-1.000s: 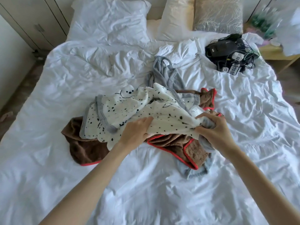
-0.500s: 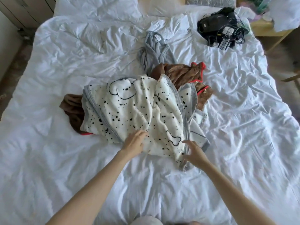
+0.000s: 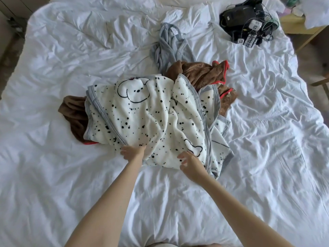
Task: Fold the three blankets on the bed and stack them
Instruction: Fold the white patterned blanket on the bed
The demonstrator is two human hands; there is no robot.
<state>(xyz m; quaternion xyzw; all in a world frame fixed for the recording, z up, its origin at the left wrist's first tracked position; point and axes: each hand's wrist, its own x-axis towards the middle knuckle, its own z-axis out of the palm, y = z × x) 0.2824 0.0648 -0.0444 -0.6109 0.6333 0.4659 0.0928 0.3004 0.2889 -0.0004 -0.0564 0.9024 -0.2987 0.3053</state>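
Observation:
A white blanket with black spots and a grey border (image 3: 147, 118) lies rumpled on the middle of the bed (image 3: 62, 184). Under it is a brown blanket with red trim (image 3: 201, 73), showing at the left and back right. A plain grey blanket (image 3: 170, 45) lies bunched behind both. My left hand (image 3: 132, 151) grips the near edge of the spotted blanket. My right hand (image 3: 190, 163) hovers at that same edge a little to the right, fingers spread, holding nothing.
A black bag with tangled cables and small devices (image 3: 249, 20) sits at the bed's back right. A wooden bedside table (image 3: 299, 27) stands beyond the right corner. The white duvet is wrinkled all over.
The spotted blanket has been pulled toward me and spread flatter over the brown one. My right hand let go of its bunched corner. The camera tilted down, losing the pillows.

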